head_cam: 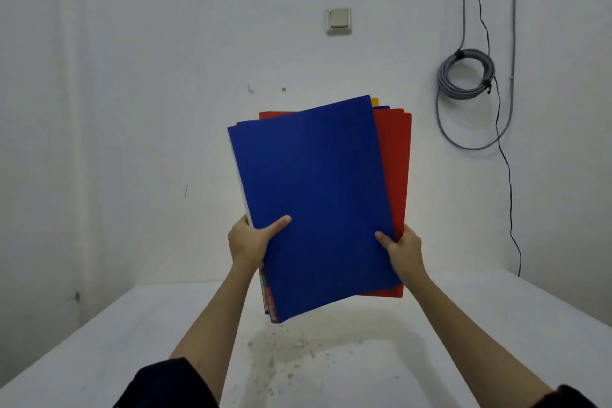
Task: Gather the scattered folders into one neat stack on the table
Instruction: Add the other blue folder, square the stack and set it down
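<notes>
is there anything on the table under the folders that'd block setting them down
Nothing visible. Both hands, left and right, hold the folders above the table; beneath them it shows only stains and specks.

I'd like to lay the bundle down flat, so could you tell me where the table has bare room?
The table shows nothing lying on it, bare either side of the arms; only a speckled stain marks its middle. Both hands hold the folders above it.
</notes>
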